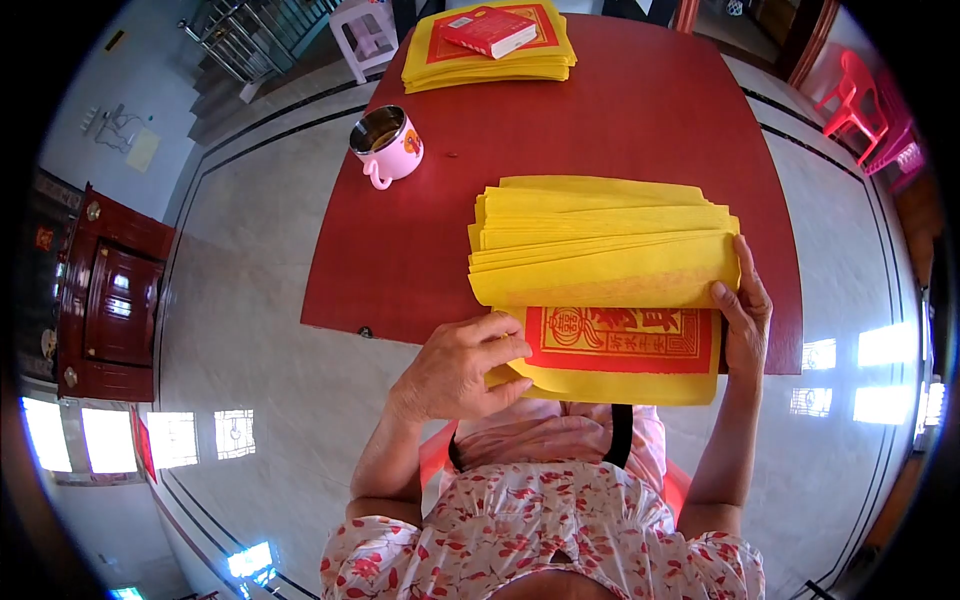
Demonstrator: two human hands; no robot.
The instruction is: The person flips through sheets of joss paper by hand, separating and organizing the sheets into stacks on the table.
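Note:
A stack of folded yellow paper (600,235) lies fanned near the front edge of the red table. Beneath its lower fold shows a yellow sheet with a red printed panel (620,340), which hangs past the table's edge. My right hand (745,305) grips the right side of the yellow paper, thumb on top and fingers behind. My left hand (465,365) is at the left edge of the printed sheet, its fingers curved and its thumb apart from them, with the sheet's edge between them.
A pink cup (387,145) with dark liquid stands at the table's left. At the far end, a red book (489,31) rests on a pile of yellow printed sheets (425,72). A red plastic chair (855,105) is at the far right, a pale stool (362,38) beyond the table.

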